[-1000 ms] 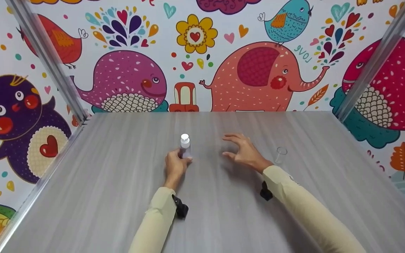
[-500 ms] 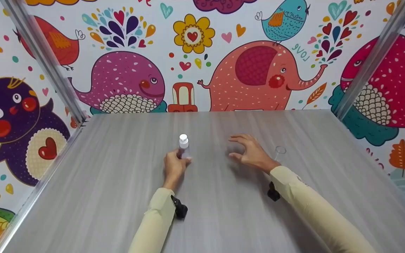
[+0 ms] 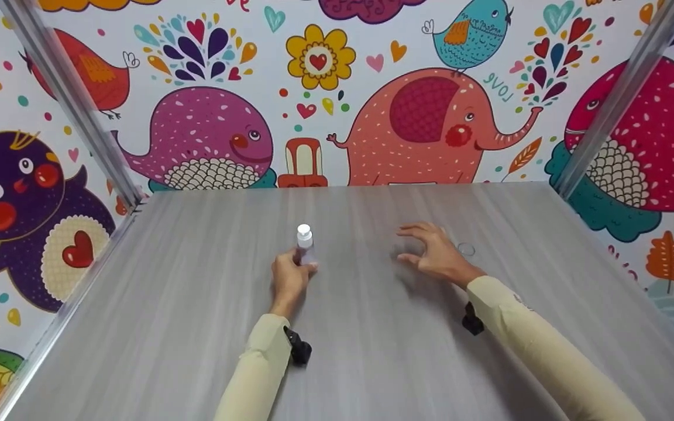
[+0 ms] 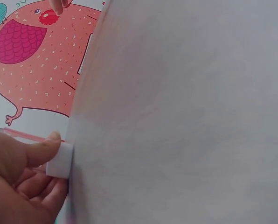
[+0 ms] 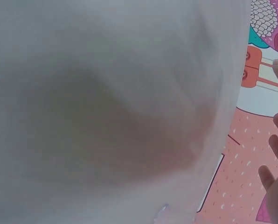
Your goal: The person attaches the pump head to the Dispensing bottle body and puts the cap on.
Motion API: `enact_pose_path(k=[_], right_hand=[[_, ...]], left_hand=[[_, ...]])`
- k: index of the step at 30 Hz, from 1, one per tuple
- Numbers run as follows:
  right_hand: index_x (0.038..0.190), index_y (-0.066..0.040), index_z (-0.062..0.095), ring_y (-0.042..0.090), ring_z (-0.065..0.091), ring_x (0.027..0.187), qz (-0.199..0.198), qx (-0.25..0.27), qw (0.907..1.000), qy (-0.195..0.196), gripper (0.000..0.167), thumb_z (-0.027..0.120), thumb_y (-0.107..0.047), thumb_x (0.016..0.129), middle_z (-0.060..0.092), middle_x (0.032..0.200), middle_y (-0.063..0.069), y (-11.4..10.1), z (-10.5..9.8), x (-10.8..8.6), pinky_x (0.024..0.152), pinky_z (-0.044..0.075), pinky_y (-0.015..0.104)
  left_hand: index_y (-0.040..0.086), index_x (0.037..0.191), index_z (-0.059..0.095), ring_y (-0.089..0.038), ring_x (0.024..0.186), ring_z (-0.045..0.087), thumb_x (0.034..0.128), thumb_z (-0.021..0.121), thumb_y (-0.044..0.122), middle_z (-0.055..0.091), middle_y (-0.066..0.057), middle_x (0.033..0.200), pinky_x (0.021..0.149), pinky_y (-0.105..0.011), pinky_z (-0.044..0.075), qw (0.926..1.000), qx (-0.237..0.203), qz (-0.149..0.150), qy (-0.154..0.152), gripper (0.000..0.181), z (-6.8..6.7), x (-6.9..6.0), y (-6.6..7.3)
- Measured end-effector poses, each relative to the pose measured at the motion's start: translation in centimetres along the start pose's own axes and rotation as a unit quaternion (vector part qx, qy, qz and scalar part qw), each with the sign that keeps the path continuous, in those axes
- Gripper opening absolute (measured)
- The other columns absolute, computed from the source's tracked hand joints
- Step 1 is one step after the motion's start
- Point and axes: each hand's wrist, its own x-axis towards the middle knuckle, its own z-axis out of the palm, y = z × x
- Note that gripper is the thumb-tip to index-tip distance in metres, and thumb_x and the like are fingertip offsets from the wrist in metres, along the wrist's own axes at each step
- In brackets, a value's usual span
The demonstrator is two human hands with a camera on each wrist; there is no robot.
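My left hand [image 3: 291, 275] grips a small upright bottle [image 3: 306, 250] with a clear body and a white top, standing at the middle of the table. Up close in the left wrist view, thumb and fingers wrap the bottle just above its white lower end [image 4: 60, 161]. To the right, my right hand [image 3: 437, 255] hovers over the table with fingers spread and slightly bent, holding nothing. Just behind that hand stands a small clear cylinder [image 3: 466, 249]; only its round rim shows in the head view, the rest being hidden. Its clear edge [image 5: 162, 214] peeks in at the bottom of the right wrist view.
The grey wood-grain table [image 3: 360, 351] runs back to a wall [image 3: 372, 93] printed with cartoon animals. Metal posts [image 3: 74, 111] rise at both back corners. A black wrist camera [image 3: 298, 347] sits on the left sleeve, another on the right.
My right hand has moved to the right, away from the bottle and in front of the clear cylinder, covering more of it. The left hand keeps its hold on the bottle.
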Motion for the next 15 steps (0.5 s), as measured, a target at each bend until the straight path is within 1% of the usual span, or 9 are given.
enact_pose_path(k=[5,8,11,15], right_hand=[[0.132,-0.013,0.065,0.033,0.047,0.136,-0.003,-0.002,1.0000,0.006,0.050,0.078,-0.022,0.085,0.058,0.143,0.010,0.6,-0.6,-0.3,0.115,0.020,0.070],[0.132,-0.014,0.065,0.034,0.047,0.136,0.001,-0.004,0.9999,0.011,0.050,0.078,-0.021,0.085,0.058,0.142,0.011,1.0,-1.2,-0.4,0.114,0.023,0.068],[0.131,-0.014,0.065,0.034,0.047,0.135,0.002,-0.006,0.9999,0.015,0.050,0.079,-0.019,0.084,0.058,0.141,0.013,1.5,-1.7,-0.6,0.114,0.022,0.069],[0.131,-0.013,0.065,0.036,0.045,0.136,0.008,-0.008,0.9999,0.012,0.051,0.079,-0.019,0.083,0.058,0.142,0.013,2.2,-2.0,-1.1,0.114,0.018,0.070]], left_hand=[[-0.004,0.101,0.072,-0.027,0.090,0.065,0.0805,0.077,0.002,0.075,-0.020,0.102,0.086,-0.047,0.051,0.9998,0.004,-0.015,-0.008,0.021,0.1,-0.1,0.0],[-0.003,0.099,0.072,-0.026,0.088,0.064,0.0809,0.077,0.004,0.075,-0.019,0.101,0.084,-0.046,0.050,0.9998,0.010,-0.017,-0.009,0.020,0.1,0.0,-0.1],[-0.002,0.099,0.072,-0.025,0.087,0.063,0.0806,0.077,0.004,0.075,-0.018,0.100,0.084,-0.046,0.050,0.9998,0.011,-0.018,-0.008,0.020,0.2,0.1,-0.1],[-0.004,0.098,0.073,-0.027,0.089,0.065,0.0771,0.079,0.001,0.075,-0.020,0.100,0.086,-0.047,0.051,0.9999,0.008,-0.011,0.005,0.022,0.2,0.2,-0.1]])
